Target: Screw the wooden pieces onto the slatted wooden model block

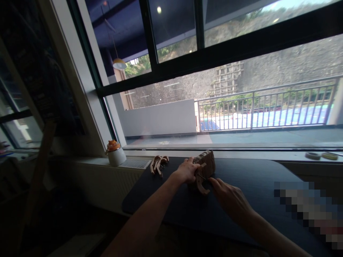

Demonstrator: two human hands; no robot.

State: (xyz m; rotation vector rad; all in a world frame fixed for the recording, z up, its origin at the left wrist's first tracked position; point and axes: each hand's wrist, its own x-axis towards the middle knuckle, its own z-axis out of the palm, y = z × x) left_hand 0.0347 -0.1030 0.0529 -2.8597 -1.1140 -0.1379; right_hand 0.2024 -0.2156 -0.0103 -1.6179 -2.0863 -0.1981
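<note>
On the dark table (241, 200), my left hand (187, 171) is closed round a curved wooden piece (199, 182), pressing it against a brown ridged block (207, 164). My right hand (230, 192) pinches a thin rod-like tool (204, 177), whose far end meets the curved piece; its exact kind is too small to make out. Much of the block's near left side is hidden behind my left hand. Several more curved wooden pieces (158, 165) lie to the left, with small dark metal bits (162, 167) among them.
A white jug-like container (116, 157) with an orange top stands on the sill at left, beside a vent grille (135, 163). Two tape rolls, one grey (312, 156) and one yellowish (329, 156), lie on the right sill. A pixelated patch (313, 210) covers the table's right side.
</note>
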